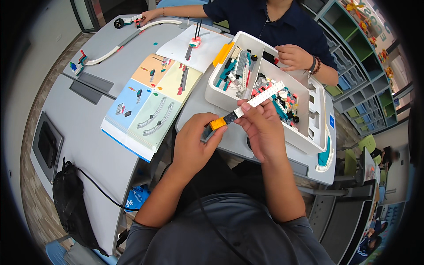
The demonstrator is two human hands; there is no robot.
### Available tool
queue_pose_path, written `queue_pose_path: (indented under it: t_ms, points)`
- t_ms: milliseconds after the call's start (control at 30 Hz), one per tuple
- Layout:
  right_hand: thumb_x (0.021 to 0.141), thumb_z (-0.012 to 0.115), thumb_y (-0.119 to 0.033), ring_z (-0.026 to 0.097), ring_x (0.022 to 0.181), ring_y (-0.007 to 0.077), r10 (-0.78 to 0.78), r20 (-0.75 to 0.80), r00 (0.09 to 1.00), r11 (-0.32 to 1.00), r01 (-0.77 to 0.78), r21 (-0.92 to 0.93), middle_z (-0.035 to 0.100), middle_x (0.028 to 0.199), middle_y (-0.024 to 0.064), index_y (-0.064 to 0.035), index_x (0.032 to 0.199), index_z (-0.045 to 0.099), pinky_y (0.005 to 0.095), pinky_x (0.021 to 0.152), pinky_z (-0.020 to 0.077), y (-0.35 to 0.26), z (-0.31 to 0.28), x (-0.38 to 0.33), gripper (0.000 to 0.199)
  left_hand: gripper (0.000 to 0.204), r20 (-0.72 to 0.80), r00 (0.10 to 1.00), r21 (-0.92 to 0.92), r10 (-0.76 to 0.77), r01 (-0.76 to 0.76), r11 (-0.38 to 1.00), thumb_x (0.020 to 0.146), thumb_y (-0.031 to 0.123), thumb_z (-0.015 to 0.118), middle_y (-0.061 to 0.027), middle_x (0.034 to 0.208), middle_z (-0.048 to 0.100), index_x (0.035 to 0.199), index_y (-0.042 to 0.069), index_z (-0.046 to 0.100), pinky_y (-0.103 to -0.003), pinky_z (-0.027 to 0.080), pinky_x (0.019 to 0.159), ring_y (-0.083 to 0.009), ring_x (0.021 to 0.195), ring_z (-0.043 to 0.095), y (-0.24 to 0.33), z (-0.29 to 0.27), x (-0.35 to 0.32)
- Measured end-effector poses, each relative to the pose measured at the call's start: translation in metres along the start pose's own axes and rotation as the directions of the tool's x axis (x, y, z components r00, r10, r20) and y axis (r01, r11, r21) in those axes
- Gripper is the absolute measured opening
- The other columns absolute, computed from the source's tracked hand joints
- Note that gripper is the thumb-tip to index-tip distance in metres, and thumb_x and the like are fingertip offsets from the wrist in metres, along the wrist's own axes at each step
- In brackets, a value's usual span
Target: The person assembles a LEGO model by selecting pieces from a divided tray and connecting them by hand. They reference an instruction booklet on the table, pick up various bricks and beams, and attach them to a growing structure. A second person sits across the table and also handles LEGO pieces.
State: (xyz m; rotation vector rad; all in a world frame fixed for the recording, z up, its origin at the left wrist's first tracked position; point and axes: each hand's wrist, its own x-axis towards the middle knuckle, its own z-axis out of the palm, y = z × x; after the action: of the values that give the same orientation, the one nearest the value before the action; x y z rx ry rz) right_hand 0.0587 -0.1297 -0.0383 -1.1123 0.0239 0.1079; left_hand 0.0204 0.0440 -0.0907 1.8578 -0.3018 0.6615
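Observation:
Over the table's near edge I hold a slim bar of toy building bricks with both hands. Its long white studded part (pixel 267 93) slants up to the right, a short dark piece (pixel 230 117) follows, and a yellow brick (pixel 217 123) forms the lower left end. My left hand (pixel 194 140) is closed, thumb and fingers pinching the yellow brick. My right hand (pixel 263 129) is closed round the lower part of the white section beside the dark piece. Just beyond stands a white sorting box (pixel 221 98) with loose bricks in its compartments.
An open instruction booklet (pixel 145 112) lies left of the box. Across the table, one co-worker's hand (pixel 295 57) is over the box; the other (pixel 150 15) touches a small model by a curved white track (pixel 106 56). A black bag (pixel 73 201) and dark device (pixel 47 143) lie left.

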Motion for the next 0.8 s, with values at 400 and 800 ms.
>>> queue_pose_path:
  t_ms: [400, 800]
  points:
    - [0.096, 0.077, -0.005, 0.071, 0.091, 0.0191, -0.011, -0.083, 0.997, 0.997, 0.018, 0.074, 0.068, 0.110, 0.0133, -0.0014, 0.131, 0.042, 0.0348, 0.079, 0.0644, 0.015, 0.003, -0.008, 0.050, 0.034, 0.026, 0.966, 0.163, 0.256, -0.257, 0.953, 0.085, 0.004, 0.084, -0.0099, 0.107, 0.074, 0.118, 0.007, 0.078, -0.033, 0.061, 0.077, -0.0244, 0.092, 0.074, -0.003, 0.001, 0.005]
    - [0.100, 0.073, -0.009, 0.075, 0.082, 0.0210, 0.028, -0.038, 0.999, 0.993, -0.023, 0.113, 0.070, 0.105, 0.0134, -0.0006, 0.124, 0.047, 0.0353, 0.073, 0.0642, 0.021, -0.003, -0.023, 0.036, 0.032, 0.115, 0.933, 0.223, 0.340, -0.358, 0.907, 0.086, -0.001, 0.083, -0.0144, 0.117, 0.075, 0.117, 0.003, 0.077, -0.035, 0.063, 0.086, -0.0284, 0.101, 0.076, -0.012, -0.004, 0.005]
